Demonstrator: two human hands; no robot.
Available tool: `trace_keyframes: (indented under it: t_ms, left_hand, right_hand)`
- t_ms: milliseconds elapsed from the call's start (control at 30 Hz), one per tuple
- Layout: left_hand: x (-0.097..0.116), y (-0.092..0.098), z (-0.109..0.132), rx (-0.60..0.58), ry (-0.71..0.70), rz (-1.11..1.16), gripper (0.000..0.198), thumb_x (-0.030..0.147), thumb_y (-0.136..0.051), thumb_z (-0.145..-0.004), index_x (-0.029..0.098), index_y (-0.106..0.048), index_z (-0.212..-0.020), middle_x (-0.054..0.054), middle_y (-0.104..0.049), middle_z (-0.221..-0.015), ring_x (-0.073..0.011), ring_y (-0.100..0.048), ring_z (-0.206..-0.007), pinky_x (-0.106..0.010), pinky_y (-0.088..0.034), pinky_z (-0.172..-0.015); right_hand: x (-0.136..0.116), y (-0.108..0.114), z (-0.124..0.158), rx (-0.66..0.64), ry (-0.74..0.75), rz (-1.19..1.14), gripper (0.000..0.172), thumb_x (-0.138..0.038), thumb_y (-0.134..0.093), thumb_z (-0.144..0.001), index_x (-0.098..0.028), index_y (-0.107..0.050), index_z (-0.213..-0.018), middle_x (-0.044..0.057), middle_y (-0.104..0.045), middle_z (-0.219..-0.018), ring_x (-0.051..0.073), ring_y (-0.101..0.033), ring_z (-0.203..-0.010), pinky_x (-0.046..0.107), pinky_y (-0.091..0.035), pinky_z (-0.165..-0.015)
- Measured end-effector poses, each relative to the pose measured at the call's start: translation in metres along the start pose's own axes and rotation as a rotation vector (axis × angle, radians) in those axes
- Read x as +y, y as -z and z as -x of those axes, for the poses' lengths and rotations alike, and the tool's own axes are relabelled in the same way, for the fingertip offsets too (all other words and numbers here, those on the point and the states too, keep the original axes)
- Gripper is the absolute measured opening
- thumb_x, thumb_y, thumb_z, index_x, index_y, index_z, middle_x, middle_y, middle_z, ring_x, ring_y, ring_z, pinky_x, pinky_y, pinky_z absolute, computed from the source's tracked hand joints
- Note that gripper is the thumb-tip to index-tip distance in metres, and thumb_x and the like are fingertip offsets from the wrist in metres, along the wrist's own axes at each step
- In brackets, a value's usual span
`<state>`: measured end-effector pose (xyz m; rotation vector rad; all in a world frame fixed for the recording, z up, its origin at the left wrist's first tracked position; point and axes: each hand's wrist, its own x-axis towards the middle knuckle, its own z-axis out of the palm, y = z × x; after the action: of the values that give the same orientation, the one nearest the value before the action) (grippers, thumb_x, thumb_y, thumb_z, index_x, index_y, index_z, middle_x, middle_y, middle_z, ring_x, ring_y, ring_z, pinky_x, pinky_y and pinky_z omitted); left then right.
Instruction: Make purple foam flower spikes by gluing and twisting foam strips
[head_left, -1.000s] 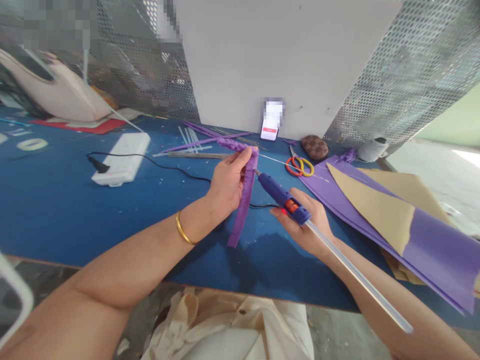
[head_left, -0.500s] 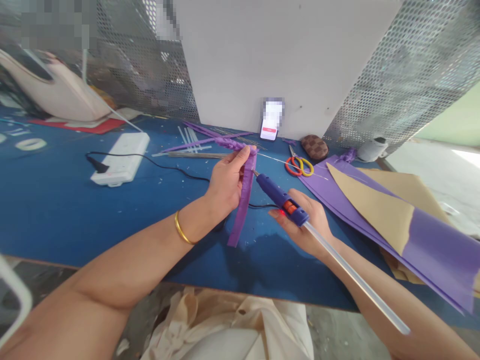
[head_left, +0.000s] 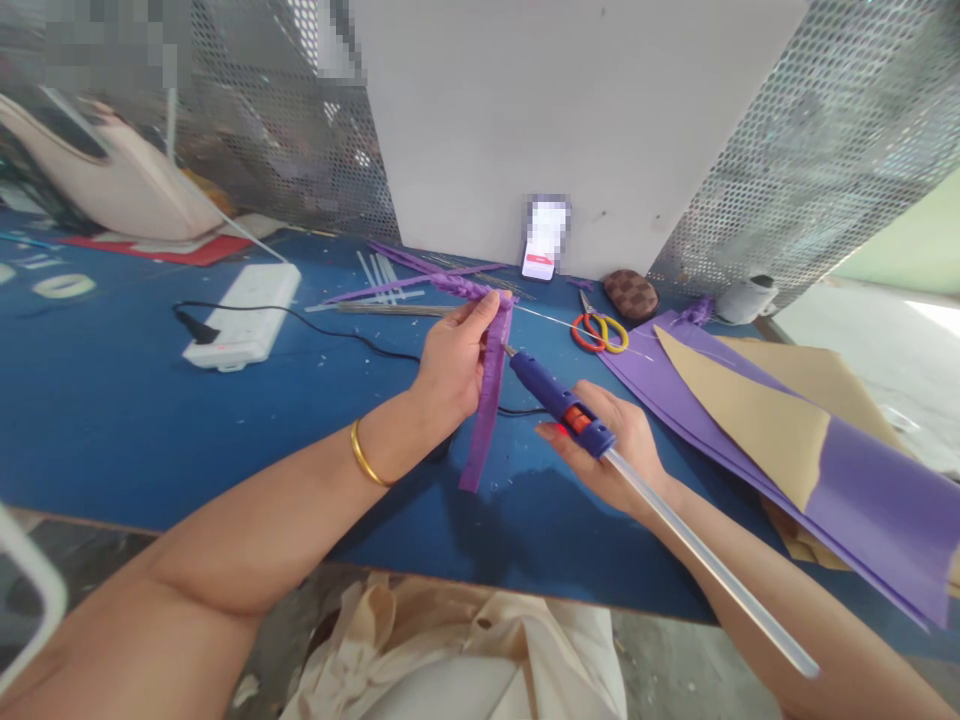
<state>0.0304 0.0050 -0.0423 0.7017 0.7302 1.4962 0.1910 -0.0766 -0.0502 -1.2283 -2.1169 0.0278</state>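
I have the left hand (head_left: 450, 365) with thumb and fingers clamped on a narrow, flat purple paper strip (head_left: 484, 420), pinched near its top so that the rest hangs down in front of the blue tabletop (head_left: 112, 430). A ruffled purple paper piece (head_left: 457, 286) extends leftward from that grip, and a thin pale wire (head_left: 555, 319) runs out to the right, crossing in my view the scissors with red and yellow loops (head_left: 602, 335). My right hand (head_left: 619, 440) is curled around a dark blue plastic glue gun (head_left: 551, 395), its fingers partly hidden behind the body. The metal nozzle (head_left: 510, 351) points at the strip's right edge, just below the left thumb; whether it touches, I cannot tell. From the gun's back end a long translucent glue stick (head_left: 712, 560) slants down over the right forearm.
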Motion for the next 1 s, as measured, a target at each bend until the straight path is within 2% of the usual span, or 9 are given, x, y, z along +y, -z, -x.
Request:
trace_keyframes:
  t_ms: [533, 733, 1000]
  left_hand:
    - [0.0029, 0.0002, -0.0036, 0.059, 0.023, 0.010, 0.011, 0.022, -0.068, -0.086, 0.015, -0.074, -0.080, 0.002, -0.063, -0.063, -0.0064, -0.054, -0.053, -0.018, -0.049, -0.061]
    - [0.0035, 0.0002, -0.0030, 0.070, 0.033, -0.010, 0.009, 0.024, -0.071, -0.083, 0.016, -0.073, -0.080, 0.002, -0.062, -0.062, -0.0062, -0.053, -0.051, -0.018, -0.048, -0.058]
    - [0.0027, 0.0012, -0.0047, 0.063, 0.046, 0.002, 0.010, 0.021, -0.068, -0.085, 0.015, -0.072, -0.079, 0.003, -0.061, -0.065, -0.0046, -0.050, -0.050, -0.016, -0.045, -0.054]
  right_hand:
    - [0.0007, -0.0023, 0.0019, -0.038, 0.012, 0.026, 0.039, -0.046, -0.053, -0.089, -0.023, -0.029, -0.069, -0.005, -0.037, -0.060, 0.010, -0.033, -0.050, 0.024, -0.023, -0.049]
    - [0.0018, -0.0030, 0.0027, -0.086, -0.006, 0.019, 0.038, -0.045, -0.052, -0.089, -0.023, -0.029, -0.069, -0.004, -0.038, -0.062, 0.011, -0.035, -0.052, 0.025, -0.023, -0.050]
    - [0.0009, -0.0044, 0.0013, -0.067, -0.042, 0.024, 0.037, -0.046, -0.051, -0.089, -0.023, -0.031, -0.069, -0.004, -0.040, -0.062, 0.011, -0.036, -0.052, 0.025, -0.024, -0.050]
